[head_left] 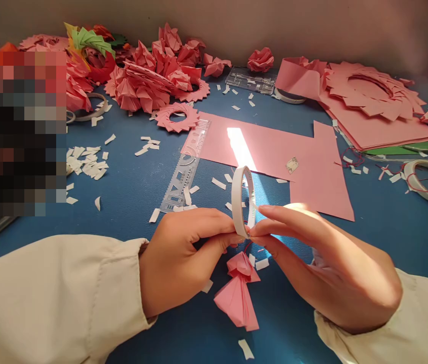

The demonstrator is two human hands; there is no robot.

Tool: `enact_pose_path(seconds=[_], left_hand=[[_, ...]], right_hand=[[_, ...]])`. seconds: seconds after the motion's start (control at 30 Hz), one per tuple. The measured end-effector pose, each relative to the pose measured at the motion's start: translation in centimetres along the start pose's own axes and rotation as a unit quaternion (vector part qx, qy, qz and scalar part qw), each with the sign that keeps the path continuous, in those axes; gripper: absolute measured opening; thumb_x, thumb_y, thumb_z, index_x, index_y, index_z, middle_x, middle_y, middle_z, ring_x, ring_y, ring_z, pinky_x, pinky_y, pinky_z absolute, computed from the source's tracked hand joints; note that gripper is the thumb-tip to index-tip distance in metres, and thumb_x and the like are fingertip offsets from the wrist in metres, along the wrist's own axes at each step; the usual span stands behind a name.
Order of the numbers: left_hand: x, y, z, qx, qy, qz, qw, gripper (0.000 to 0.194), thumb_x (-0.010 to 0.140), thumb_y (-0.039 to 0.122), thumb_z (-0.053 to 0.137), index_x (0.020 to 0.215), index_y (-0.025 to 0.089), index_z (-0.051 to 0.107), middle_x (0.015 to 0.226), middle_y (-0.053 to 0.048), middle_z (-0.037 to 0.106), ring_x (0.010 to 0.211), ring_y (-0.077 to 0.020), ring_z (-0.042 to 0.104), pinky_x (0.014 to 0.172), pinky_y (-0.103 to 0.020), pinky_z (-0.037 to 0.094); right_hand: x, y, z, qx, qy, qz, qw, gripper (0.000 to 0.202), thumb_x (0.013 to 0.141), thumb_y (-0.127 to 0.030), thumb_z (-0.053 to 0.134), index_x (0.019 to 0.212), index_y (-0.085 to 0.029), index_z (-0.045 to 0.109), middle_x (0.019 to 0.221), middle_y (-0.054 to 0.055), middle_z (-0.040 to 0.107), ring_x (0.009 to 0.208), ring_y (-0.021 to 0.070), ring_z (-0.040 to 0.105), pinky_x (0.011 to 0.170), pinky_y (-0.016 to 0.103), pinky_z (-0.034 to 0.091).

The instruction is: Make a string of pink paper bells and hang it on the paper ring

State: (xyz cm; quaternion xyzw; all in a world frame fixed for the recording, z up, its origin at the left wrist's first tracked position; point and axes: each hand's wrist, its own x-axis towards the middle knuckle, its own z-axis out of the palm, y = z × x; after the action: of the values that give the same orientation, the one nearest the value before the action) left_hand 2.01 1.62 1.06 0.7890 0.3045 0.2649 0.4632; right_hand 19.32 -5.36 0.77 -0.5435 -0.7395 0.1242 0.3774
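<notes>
The left hand [187, 253] and right hand [335, 258], fingertips close together, pinch the lower edge of an upright white tape roll [238, 202] above the blue worktop [130, 192], a folded pink paper ornament [239, 303] just below.

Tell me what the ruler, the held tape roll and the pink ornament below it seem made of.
Ruler: clear, glossy, probably plastic; colours beneath show through.
Held tape roll: white, possibly paper tape, since its outside looks dull, not shiny.
Pink ornament: matte, probably paper, given its sharp folds.
</notes>
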Motion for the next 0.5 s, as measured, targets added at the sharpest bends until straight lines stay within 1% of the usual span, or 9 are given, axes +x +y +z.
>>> enact_pose_path(seconds=[0.1, 0.23, 0.37, 0.5], left_hand=[[-0.08, 0.00, 0.02, 0.002, 0.006, 0.002, 1.000, 0.022, 0.078, -0.001, 0.052, 0.075, 0.010, 0.070, 0.072, 0.000, 0.069, 0.069, -0.0078, 0.064, 0.066, -0.009, 0.048], [-0.19, -0.04, 0.12, 0.009, 0.017, 0.006, 1.000, 0.023, 0.076, -0.001, 0.051, 0.078, 0.008, 0.072, 0.073, -0.002, 0.071, 0.067, -0.0065, 0.065, 0.064, -0.007, 0.047], [-0.29, -0.14, 0.23, 0.013, 0.017, 0.007, 1.000, 0.025, 0.075, -0.001, 0.050, 0.078, 0.008, 0.072, 0.074, -0.002, 0.072, 0.068, -0.0066, 0.065, 0.065, -0.007, 0.047], [-0.27, -0.19, 0.20, 0.005, 0.020, 0.001, 1.000, 0.023, 0.075, -0.002, 0.050, 0.073, 0.009, 0.070, 0.069, -0.001, 0.070, 0.069, -0.0081, 0.066, 0.065, -0.008, 0.048]], right_hand=[[0.21, -0.14, -0.05, -0.015, -0.012, -0.011, 1.000, 0.037, 0.083, -0.006, 0.053, 0.115, -0.025, 0.047, 0.082, -0.002, 0.068, 0.072, 0.0130, 0.064, 0.064, 0.025, 0.054], [0.60, -0.16, -0.04, -0.065, -0.038, -0.055, 0.996, 0.025, 0.086, -0.009, 0.048, 0.108, -0.020, 0.048, 0.076, 0.001, 0.066, 0.061, 0.0133, 0.063, 0.055, 0.027, 0.050], [0.76, 0.22, -0.02, -0.082, -0.068, -0.094, 0.990, 0.022, 0.088, -0.012, 0.045, 0.110, -0.017, 0.046, 0.075, 0.003, 0.065, 0.060, 0.0149, 0.062, 0.053, 0.027, 0.050], [0.71, 0.06, 0.08, -0.073, -0.052, -0.084, 0.992, 0.021, 0.087, -0.010, 0.047, 0.107, -0.017, 0.048, 0.074, 0.003, 0.065, 0.058, 0.0138, 0.062, 0.053, 0.026, 0.050]])
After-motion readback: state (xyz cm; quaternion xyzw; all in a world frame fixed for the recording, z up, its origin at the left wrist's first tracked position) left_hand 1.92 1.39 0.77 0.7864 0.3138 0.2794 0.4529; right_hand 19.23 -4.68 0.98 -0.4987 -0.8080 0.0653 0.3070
